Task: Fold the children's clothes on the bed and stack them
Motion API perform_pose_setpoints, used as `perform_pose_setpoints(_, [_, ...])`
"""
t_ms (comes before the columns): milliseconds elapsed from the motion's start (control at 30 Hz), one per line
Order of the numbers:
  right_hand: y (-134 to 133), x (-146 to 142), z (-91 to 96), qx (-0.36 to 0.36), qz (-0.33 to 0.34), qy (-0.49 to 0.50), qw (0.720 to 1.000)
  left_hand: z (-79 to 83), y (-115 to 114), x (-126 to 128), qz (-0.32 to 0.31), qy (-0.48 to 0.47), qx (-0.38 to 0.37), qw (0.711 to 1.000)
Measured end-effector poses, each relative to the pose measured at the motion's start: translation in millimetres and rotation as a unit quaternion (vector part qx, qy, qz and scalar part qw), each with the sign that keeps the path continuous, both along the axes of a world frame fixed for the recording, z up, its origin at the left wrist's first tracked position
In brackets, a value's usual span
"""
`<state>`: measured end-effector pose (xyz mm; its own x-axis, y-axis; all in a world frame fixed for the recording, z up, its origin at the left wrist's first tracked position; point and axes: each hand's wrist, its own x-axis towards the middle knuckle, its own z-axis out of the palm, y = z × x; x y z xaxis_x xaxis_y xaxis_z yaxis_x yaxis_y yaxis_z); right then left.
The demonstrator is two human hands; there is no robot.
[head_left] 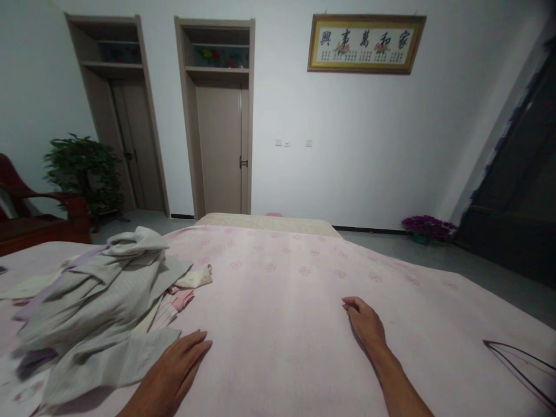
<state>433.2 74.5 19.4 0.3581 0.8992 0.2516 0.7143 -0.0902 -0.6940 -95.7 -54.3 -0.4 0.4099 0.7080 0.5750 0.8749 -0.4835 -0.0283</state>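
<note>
Clock directions here are taken from the middle of the view. The person's left hand (180,359) is at seven o'clock, with its back upward and its fingers straight and close together. It lies just beside the lower edge of a grey cloth (108,301); whether it touches this cloth, one cannot tell. The grey cloth is at eight o'clock, crumpled, on top of a loose heap, from which a cream cloth (194,277) and a pink piece (183,299) come out toward the right hand (367,321). This hand, between four and five o'clock, is over the pink flowered sheet (286,330), well apart from the heap. Its fingers are a little bent and kept narrow; its palm is hidden, so one cannot tell if something is inside. At four o'clock, a thin black loop (499,343) lies on the sheet. A framed panel (367,44) hangs at one o'clock.
</note>
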Motion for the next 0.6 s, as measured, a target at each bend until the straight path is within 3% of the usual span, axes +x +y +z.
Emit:
perform_pose_setpoints(133, [-1, -1, 1.4, -0.001, 0.001, -0.009, 1.0, -5.0, 5, 0, 0.017, -0.002, -0.021, 1.0])
perform_pose_setpoints(233, [-1, -1, 0.5, -0.001, 0.002, -0.008, 1.0, -4.3, 22, 7, 0.037, 0.003, -0.049, 0.998])
perform_pose_setpoints(433, [2, 1, -1.6, 0.011, 0.003, -0.011, 1.0, 19.2, 92, 24, 0.078, 0.055, -0.116, 0.989])
perform_pose_setpoints(600, [2, 1, -0.8, 0.007, 0.009, -0.004, 1.0, 27.0, 152, 6, 0.185, 0.082, -0.139, 0.97])
